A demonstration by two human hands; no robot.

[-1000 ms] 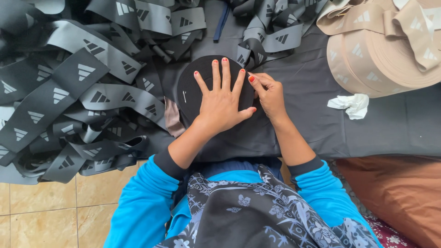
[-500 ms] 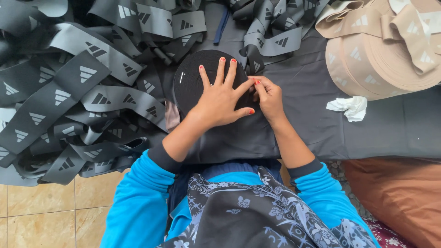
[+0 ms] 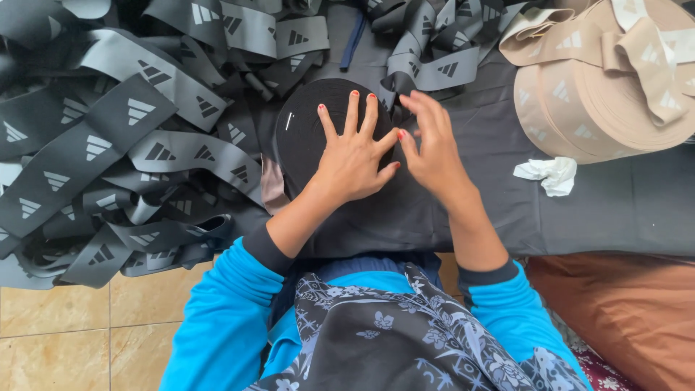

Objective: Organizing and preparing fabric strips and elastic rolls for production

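Black elastic roll (image 3: 308, 127) lies flat on the dark cloth-covered worktop (image 3: 615, 206), landmark for the rest. Left hand (image 3: 355, 156) lies palm-down on the roll's right half, fingers spread wide and flat, pressing, nothing clasped. Right hand (image 3: 434, 148) sits just right of the roll at its edge, fingertips curled toward the black band end (image 3: 391, 94) at the roll's upper right; cannot tell if this grip has actually pinched it. Left of the roll and above it: big loose heap of grey and black logo-printed elastic band (image 3: 108, 159), touching the roll. Well right of the roll: large beige elastic roll (image 3: 601, 101) with loose beige tails on top. Between the two rolls, nearer the beige one: crumpled white tissue (image 3: 546, 174). Blue sleeves (image 3: 224, 318) below the roll.
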